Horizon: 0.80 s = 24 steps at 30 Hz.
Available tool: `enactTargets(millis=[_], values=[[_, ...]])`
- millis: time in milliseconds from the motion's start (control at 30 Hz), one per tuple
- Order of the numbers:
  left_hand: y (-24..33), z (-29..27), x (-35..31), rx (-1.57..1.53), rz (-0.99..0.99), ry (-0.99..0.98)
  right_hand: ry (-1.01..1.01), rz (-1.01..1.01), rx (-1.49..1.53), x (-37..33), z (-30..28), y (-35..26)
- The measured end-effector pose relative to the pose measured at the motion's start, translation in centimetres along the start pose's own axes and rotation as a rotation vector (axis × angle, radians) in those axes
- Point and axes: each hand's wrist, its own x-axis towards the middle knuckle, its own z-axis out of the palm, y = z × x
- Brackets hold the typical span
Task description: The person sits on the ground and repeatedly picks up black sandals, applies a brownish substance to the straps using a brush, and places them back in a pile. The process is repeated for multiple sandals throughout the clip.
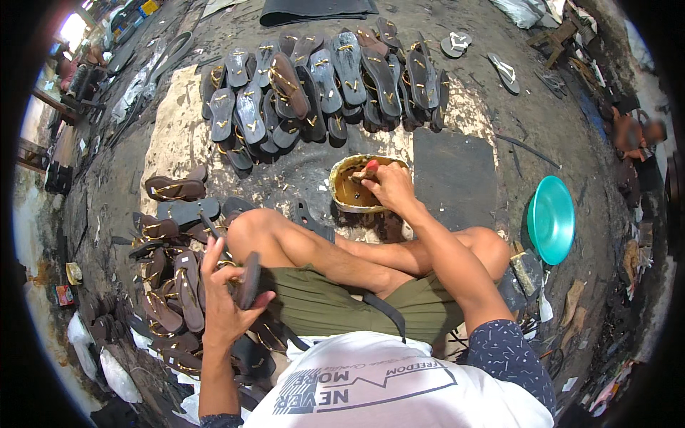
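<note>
My right hand (391,187) is over a container (335,187) of brownish-yellow liquid that looks like glue. Its fingers close on a tool with a red end (372,166), perhaps a brush; the lower part dips toward the liquid and cannot be made out. Above my left knee, my left hand (227,299) grips a dark sandal sole (248,281), held on edge between thumb and fingers. Just beyond that hand lie several brown sandals (188,289) with gold-coloured straps, in a loose pile.
Rows of black sandals (347,68) cover the far side of the floor. A dark flat sheet (454,175) lies right of the container. The turquoise basin (551,221) stands farther right. White flip-flops (504,73) lie at the upper right, and another person (631,135) shows at the right edge.
</note>
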Motion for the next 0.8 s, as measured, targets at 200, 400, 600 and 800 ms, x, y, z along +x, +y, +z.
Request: enactTargets(millis=[200,400,600,800], values=[[2.9,1.0,-0.4,-0.166,-0.397,-0.133,0.311,0.067,0.903,0.0,-4.4,-0.3],[-4.0,3.3,-6.3,-0.357,0.009,-0.098,-0.147,0.164,-0.209,-5.9,-14.8,6.3],[-0.9,4.2,-4.1,0.085,0.073,-0.136,0.537,0.307,0.673,-6.2,-19.7,5.2],[-1.0,3.6,1.4,-0.54,-0.347,0.148,0.759,0.332,1.343,-5.1,-16.9,2.2]])
